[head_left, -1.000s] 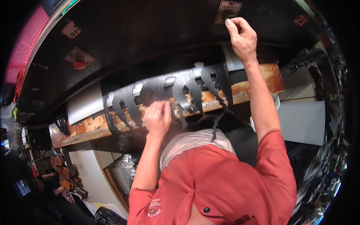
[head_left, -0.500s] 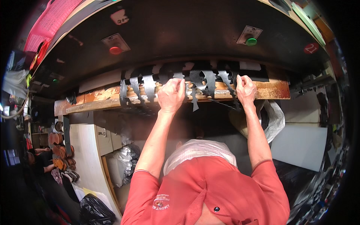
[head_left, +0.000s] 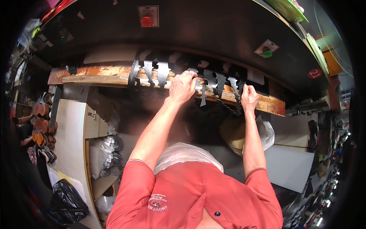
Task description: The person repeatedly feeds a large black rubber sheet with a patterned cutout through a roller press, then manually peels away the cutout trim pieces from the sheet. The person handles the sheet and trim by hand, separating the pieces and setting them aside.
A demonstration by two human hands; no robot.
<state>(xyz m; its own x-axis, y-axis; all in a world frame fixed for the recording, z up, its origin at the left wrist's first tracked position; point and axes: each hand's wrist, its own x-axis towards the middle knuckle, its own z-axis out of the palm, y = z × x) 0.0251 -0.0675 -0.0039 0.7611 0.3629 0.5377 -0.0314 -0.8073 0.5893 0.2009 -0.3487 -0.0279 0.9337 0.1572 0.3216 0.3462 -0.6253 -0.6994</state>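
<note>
A thin black sheet [head_left: 163,72], cut through with several jagged-edged gaps, hangs in strips over the front of a worn wooden board [head_left: 103,79]. My left hand [head_left: 182,88] is closed with its fingertips pinched on the sheet near its middle. Farther right, my right hand [head_left: 249,98] pinches a strip at the sheet's right part. A narrow notched tongue [head_left: 203,97] of the black material dangles below the board between my hands. The sheet's back part lies in shadow under the dark machine front, partly hidden.
Above the board spans a black machine panel [head_left: 213,34] with a red button [head_left: 146,21] and a green button [head_left: 267,54]. A pale cabinet [head_left: 72,126] and a black plastic bag [head_left: 68,201] stand at left. A white-lined sack [head_left: 264,133] is below my right forearm.
The view has tilted and shifted, so the panel and board now slope down to the right. Both hands keep their pinch on the black sheet, at nearly the same places.
</note>
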